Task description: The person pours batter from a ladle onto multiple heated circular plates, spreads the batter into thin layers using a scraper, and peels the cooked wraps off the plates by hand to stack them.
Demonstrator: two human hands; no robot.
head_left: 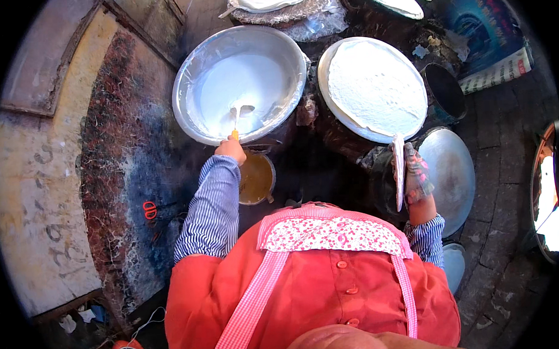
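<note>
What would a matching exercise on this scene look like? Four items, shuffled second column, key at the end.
1. Ladle
2. Scissors
3. Basin
4. White-coated griddle

A. Red-orange handles
B. Just right of the basin
C. Gripped in the left hand
D. Pale mixture inside

Pairs: 1-C, 2-A, 3-D, 4-B
</note>
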